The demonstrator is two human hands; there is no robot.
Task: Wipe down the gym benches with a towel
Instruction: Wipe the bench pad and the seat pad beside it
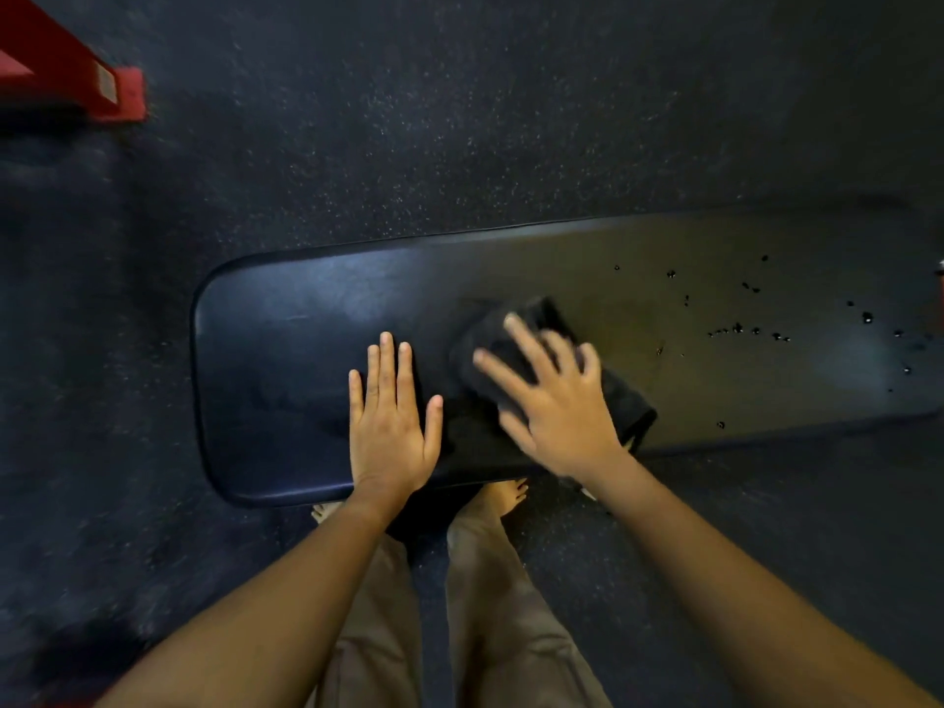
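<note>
A black padded gym bench (286, 360) lies across the view from left to right. A dark folded towel (626, 401) lies on its pad near the middle. My right hand (549, 396) presses flat on the towel with its fingers spread. To the left of the towel, my left hand (391, 416) rests palm down on the bare pad, fingers straight. Several droplets (740, 329) dot the pad's right part.
Dark speckled rubber floor (459, 120) surrounds the bench. A red metal frame foot (110, 92) stands at the far left. My legs in tan trousers and bare feet (503, 495) are at the bench's near edge.
</note>
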